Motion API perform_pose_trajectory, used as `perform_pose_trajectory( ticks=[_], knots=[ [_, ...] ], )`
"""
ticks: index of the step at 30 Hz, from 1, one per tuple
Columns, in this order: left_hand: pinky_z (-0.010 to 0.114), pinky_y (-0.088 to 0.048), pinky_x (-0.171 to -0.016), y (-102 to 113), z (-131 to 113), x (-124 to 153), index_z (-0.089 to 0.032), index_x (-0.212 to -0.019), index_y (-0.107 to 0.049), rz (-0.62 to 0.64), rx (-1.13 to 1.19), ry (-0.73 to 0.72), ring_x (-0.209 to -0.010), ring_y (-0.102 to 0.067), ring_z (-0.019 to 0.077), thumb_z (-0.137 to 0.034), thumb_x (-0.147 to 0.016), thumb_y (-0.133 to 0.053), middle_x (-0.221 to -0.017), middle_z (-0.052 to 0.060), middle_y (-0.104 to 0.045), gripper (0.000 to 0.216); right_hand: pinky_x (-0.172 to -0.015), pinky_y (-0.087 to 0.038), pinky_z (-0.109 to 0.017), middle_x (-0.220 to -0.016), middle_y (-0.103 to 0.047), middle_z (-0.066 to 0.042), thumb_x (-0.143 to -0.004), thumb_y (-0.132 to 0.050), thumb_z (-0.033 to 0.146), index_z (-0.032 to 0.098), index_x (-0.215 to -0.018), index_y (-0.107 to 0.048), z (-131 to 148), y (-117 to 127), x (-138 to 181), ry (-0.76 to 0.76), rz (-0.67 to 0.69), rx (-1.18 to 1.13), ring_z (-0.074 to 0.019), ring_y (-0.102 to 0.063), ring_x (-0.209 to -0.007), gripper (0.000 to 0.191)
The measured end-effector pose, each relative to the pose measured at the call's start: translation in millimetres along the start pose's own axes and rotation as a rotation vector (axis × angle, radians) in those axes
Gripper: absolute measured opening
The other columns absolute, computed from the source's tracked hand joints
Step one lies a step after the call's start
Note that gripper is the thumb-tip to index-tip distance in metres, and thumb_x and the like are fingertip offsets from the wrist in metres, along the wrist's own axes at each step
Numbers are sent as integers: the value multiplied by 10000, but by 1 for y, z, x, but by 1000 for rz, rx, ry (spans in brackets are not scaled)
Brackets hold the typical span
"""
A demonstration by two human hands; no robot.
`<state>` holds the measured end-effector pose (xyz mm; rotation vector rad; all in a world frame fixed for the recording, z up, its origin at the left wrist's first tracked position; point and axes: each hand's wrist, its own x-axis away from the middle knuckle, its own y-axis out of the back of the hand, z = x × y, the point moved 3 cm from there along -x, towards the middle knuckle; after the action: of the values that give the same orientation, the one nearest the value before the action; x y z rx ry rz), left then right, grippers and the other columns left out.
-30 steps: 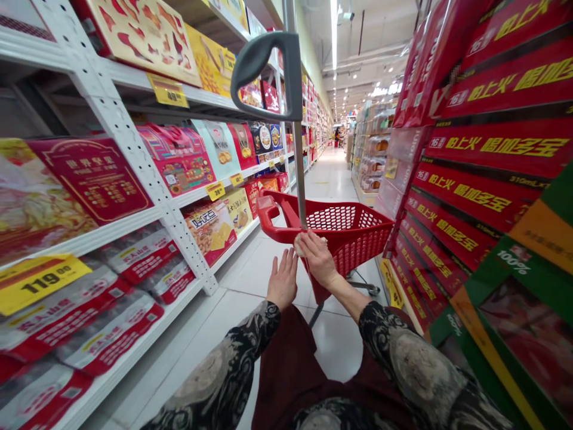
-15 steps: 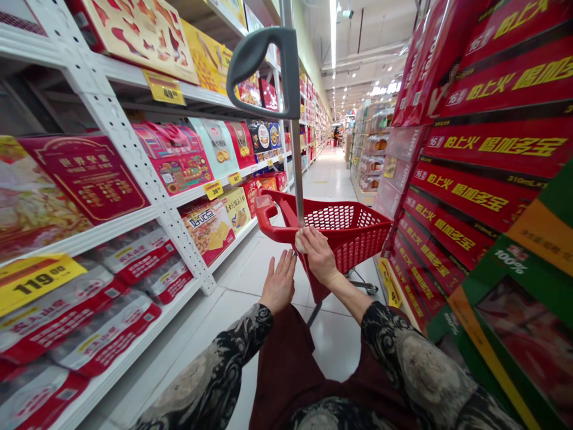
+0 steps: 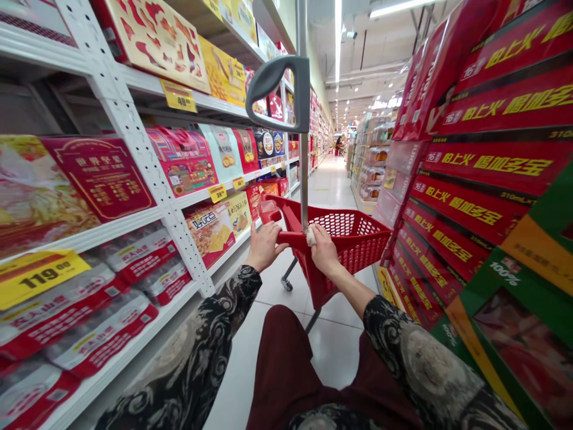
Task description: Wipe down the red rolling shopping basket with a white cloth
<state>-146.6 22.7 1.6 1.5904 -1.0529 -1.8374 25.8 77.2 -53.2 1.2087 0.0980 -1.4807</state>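
Observation:
A red plastic shopping basket trolley with a perforated wall stands on the floor in front of my knees. My left hand is closed round the left end of its near rim, thumb along the front. My right hand holds a small crumpled white cloth against the near rim, by the foot of the metal pole. A grey loop handle sits high on that pole. Below the basket, a caster wheel shows at the left.
On the left, white shelving carries boxed snacks and shrink-wrapped bottles. Stacked red drink cartons rise close on the right, with a green box nearer me. A tiled aisle runs ahead between them.
My left hand has moved left and up from beside the basket and taken hold of its rim. My right hand keeps the cloth at the pole's foot. The basket has shifted slightly in view.

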Motion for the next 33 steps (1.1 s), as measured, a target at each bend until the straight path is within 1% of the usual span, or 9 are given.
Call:
perform_pose_trajectory(
  ticks=[5, 10, 14, 17, 20, 22, 24, 28, 33],
  knots=[
    [547, -97, -1086, 1, -16, 6, -206, -1051, -543, -21, 12, 29, -1175, -469, 257, -366, -820, -529, -1150, 97, -604, 282, -1098, -284, -393, -1354, -427, -140, -685, -382, 36, 67, -1309, -420, 1, 4, 14, -9, -51, -11, -218, -336, -1286, 626],
    [542, -92, -1088, 3, -38, 4, -194, -1051, -543, -37, 5, 44, -1160, -470, 246, -334, -828, -517, -1134, 93, -604, 265, -1089, -297, -408, -1373, -407, -119, -702, -384, 53, 101, -1332, -397, 6, 19, 28, -6, -107, -31, -223, -342, -1284, 632],
    [540, -113, -1086, -2, -64, -3, -190, -1043, -553, -62, 22, 53, -1139, -470, 247, -318, -819, -521, -1109, 94, -606, 260, -1074, -320, -362, -1377, -407, -103, -700, -388, 59, 125, -1305, -437, 20, 34, 34, 95, -76, -82, -199, -357, -1280, 611],
    [539, -128, -1085, -8, -88, -9, -197, -1029, -564, -84, 50, 57, -1093, -489, 246, -321, -807, -533, -1068, 85, -616, 256, -1058, -337, -335, -1310, -480, -120, -679, -386, 55, 101, -1228, -512, 17, 50, 27, 106, -89, -79, -189, -426, -1227, 566],
    [534, -159, -1078, -10, -107, -15, -185, -1054, -559, -82, 81, 16, -1065, -503, 248, -359, -804, -533, -1040, 86, -624, 305, -1005, -394, -346, -1155, -592, -110, -649, -386, 53, 116, -1105, -594, -2, 72, 11, 50, -107, -25, -194, -525, -1101, 505],
    [506, -175, -1083, -9, -110, -18, -170, -1127, -526, -47, 124, -91, -1083, -503, 237, -383, -804, -529, -1087, 90, -618, 387, -953, -430, -341, -1064, -636, -88, -633, -392, 51, 139, -1035, -628, -15, 88, 0, 21, -57, 23, -192, -569, -1012, 474],
    [486, -170, -1091, -6, -104, -21, -159, -1213, -467, -19, 165, -153, -1145, -478, 225, -401, -807, -523, -1192, 99, -582, 475, -895, -457, -323, -997, -664, -70, -630, -404, 55, 158, -982, -650, -24, 103, -8, -26, 2, 75, -191, -594, -943, 442],
    [554, -117, -1084, -8, -88, -28, -184, -1238, -461, 18, 140, -62, -1249, -400, 234, -404, -846, -460, -1339, 99, -483, 449, -772, -485, -284, -896, -696, -38, -674, -425, 96, 195, -934, -672, -24, 120, -15, -136, 74, 144, -187, -624, -837, 372],
    [569, -140, -1076, -17, -106, -30, -205, -1227, -497, 6, 72, -25, -1262, -389, 249, -383, -857, -436, -1351, 98, -471, 415, -866, -459, -311, -1012, -677, -76, -732, -427, 153, 162, -1006, -648, -8, 122, -16, -6, 70, 109, -195, -606, -955, 351]
  ],
)
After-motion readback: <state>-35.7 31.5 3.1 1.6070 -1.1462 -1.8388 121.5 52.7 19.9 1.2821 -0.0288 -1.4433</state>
